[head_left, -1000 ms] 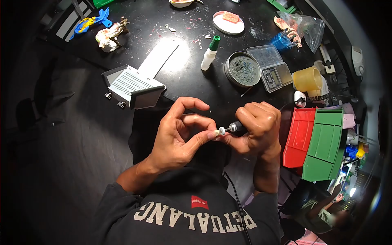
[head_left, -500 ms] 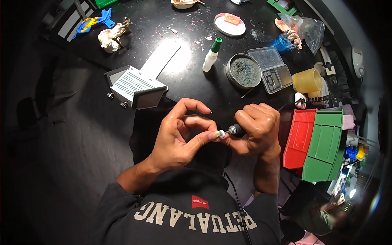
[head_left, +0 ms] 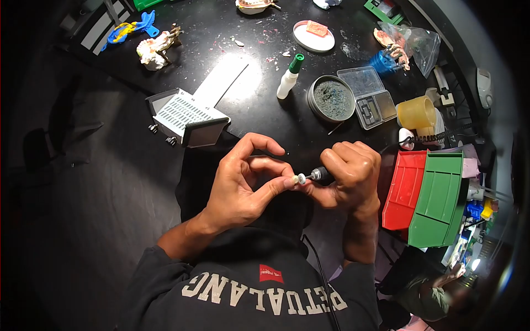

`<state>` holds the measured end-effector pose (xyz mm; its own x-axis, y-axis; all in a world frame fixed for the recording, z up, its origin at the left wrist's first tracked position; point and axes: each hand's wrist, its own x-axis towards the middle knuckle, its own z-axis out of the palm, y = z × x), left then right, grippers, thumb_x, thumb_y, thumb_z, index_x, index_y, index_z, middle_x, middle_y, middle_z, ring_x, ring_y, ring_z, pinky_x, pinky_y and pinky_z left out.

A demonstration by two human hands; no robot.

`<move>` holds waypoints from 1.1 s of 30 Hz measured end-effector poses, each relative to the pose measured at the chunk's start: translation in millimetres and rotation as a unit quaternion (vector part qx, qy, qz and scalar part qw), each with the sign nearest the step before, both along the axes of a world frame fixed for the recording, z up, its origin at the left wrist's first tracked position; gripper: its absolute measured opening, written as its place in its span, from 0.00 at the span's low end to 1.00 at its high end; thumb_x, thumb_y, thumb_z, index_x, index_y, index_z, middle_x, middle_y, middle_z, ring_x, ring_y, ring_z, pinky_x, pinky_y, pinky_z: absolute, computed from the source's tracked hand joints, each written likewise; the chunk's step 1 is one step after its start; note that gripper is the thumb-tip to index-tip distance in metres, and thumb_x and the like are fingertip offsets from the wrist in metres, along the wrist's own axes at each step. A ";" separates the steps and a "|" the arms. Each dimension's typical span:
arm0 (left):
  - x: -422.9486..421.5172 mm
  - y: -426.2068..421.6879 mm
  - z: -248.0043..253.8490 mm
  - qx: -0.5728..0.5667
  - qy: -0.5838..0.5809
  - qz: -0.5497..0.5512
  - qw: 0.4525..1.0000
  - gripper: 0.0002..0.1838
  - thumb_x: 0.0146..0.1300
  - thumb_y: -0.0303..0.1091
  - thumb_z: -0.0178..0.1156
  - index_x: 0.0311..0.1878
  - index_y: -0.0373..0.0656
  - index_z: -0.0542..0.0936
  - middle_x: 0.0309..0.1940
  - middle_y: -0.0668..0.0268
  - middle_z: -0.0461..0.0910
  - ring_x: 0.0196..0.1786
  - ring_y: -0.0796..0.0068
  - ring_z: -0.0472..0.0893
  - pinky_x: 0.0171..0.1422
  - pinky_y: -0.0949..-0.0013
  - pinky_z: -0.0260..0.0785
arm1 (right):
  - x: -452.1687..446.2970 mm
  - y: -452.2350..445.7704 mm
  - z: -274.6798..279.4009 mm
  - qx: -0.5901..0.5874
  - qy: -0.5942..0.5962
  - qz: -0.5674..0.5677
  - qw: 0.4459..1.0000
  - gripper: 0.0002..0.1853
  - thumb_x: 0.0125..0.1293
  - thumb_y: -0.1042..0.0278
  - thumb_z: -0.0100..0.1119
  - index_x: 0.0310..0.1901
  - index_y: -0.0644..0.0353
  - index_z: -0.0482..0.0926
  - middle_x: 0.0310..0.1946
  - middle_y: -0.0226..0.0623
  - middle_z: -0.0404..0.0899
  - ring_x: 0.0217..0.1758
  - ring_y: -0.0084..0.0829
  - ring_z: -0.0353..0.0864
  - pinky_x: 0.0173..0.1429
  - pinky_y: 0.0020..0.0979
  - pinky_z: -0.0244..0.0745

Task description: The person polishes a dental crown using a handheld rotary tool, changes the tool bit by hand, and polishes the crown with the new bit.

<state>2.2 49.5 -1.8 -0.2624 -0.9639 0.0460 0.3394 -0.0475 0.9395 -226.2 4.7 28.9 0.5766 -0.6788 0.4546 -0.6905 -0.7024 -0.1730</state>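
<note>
My right hand (head_left: pixel 351 175) is wrapped round a black rotary handpiece (head_left: pixel 321 174), whose metal shank carries a small white wheel (head_left: pixel 301 179). Between the thumb and a finger of my left hand (head_left: pixel 243 179) is pinched a tiny pale tooth-like piece (head_left: pixel 295 179), mostly covered by the fingertips. The wheel's face is right against or very close to this piece; I cannot tell which. My left index finger arches above, apart from the pinch. Both hands are over my lap, in front of the bench edge.
On the black bench (head_left: pixel 265 118) stand a green-capped bottle (head_left: pixel 290 77), a tin of grey grit (head_left: pixel 331 98), a pocket scale (head_left: pixel 375 107) and a slotted metal dust hood (head_left: pixel 185 116). Red (head_left: pixel 404 190) and green trays (head_left: pixel 437 198) lie at right. Another person (head_left: pixel 425 298) is at lower right.
The bench items appear shifted slightly right and down, as the camera has moved a little. Both hands keep the same hold, with the wheel still at the small piece.
</note>
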 end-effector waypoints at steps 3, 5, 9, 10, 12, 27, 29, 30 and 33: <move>-0.4 0.1 1.8 0.005 -0.006 0.021 1.000 0.21 0.70 0.16 0.71 0.59 0.33 0.70 0.39 0.56 0.91 0.48 0.75 0.91 0.59 0.72 0.83 | 0.1 0.3 -1.9 -0.011 0.007 -0.009 1.000 0.31 0.49 0.36 0.79 0.21 0.51 0.70 0.17 0.28 0.65 0.18 0.33 0.71 0.25 0.37 0.62; 0.1 0.0 2.4 0.018 -0.016 0.032 0.999 0.22 0.69 0.17 0.72 0.58 0.32 0.71 0.38 0.56 0.92 0.47 0.75 0.91 0.58 0.73 0.83 | -0.5 0.5 -2.5 -0.017 0.016 -0.020 1.000 0.30 0.50 0.36 0.79 0.21 0.51 0.70 0.17 0.29 0.66 0.18 0.33 0.71 0.25 0.37 0.62; -1.7 1.0 2.5 0.029 -0.018 0.047 0.998 0.20 0.68 0.18 0.74 0.56 0.31 0.73 0.38 0.56 0.92 0.47 0.76 0.91 0.56 0.74 0.83 | 1.3 0.5 -2.9 -0.017 0.019 -0.023 0.999 0.30 0.51 0.36 0.79 0.21 0.50 0.71 0.17 0.29 0.66 0.18 0.33 0.72 0.25 0.37 0.62; -1.8 1.4 2.1 0.028 -0.020 0.050 0.998 0.20 0.68 0.18 0.75 0.55 0.31 0.74 0.38 0.56 0.92 0.47 0.76 0.91 0.56 0.74 0.83 | 1.9 0.6 -3.5 -0.015 0.018 -0.024 0.999 0.30 0.51 0.36 0.79 0.21 0.50 0.71 0.17 0.29 0.66 0.18 0.33 0.72 0.25 0.37 0.62; -2.0 2.0 1.0 0.026 -0.026 0.054 0.998 0.18 0.67 0.19 0.75 0.53 0.31 0.75 0.38 0.56 0.92 0.47 0.76 0.91 0.56 0.74 0.83 | 2.0 0.8 -3.8 -0.013 0.018 -0.024 0.999 0.29 0.51 0.36 0.79 0.21 0.50 0.71 0.17 0.29 0.66 0.18 0.33 0.72 0.25 0.37 0.62; -0.6 1.4 -1.5 0.019 -0.027 0.050 0.998 0.17 0.68 0.18 0.74 0.53 0.31 0.76 0.39 0.55 0.92 0.46 0.74 0.92 0.56 0.73 0.85 | 1.2 0.4 -4.5 -0.023 0.010 -0.027 0.999 0.30 0.50 0.35 0.79 0.21 0.51 0.70 0.16 0.28 0.65 0.17 0.33 0.70 0.25 0.37 0.61; -0.2 1.1 -2.3 0.040 -0.003 0.044 0.998 0.17 0.68 0.18 0.74 0.53 0.31 0.76 0.40 0.55 0.91 0.46 0.73 0.92 0.56 0.73 0.85 | -0.2 0.5 -4.5 -0.028 0.007 -0.031 0.999 0.31 0.50 0.35 0.79 0.21 0.51 0.70 0.16 0.29 0.65 0.17 0.33 0.70 0.25 0.37 0.61; 0.0 0.6 -3.0 0.045 0.004 0.042 0.998 0.17 0.68 0.18 0.74 0.53 0.31 0.76 0.40 0.55 0.91 0.46 0.73 0.92 0.57 0.72 0.85 | 0.0 0.2 -5.2 -0.029 0.004 -0.031 0.999 0.31 0.50 0.35 0.79 0.21 0.51 0.70 0.16 0.29 0.64 0.17 0.33 0.70 0.25 0.37 0.61; 0.0 -0.2 -4.5 0.059 0.016 0.037 0.997 0.16 0.69 0.19 0.74 0.53 0.32 0.76 0.40 0.55 0.91 0.47 0.73 0.92 0.57 0.72 0.86 | 0.3 -0.2 -6.6 -0.031 0.000 -0.032 0.999 0.31 0.50 0.35 0.79 0.20 0.51 0.70 0.16 0.29 0.64 0.17 0.33 0.69 0.25 0.36 0.60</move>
<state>2.2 49.2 -6.3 -0.1901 -0.9799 -0.0609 0.3763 -0.1300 0.9173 -225.9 4.5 22.3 0.5335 -0.6843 0.4970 -0.7340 -0.6666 -0.1299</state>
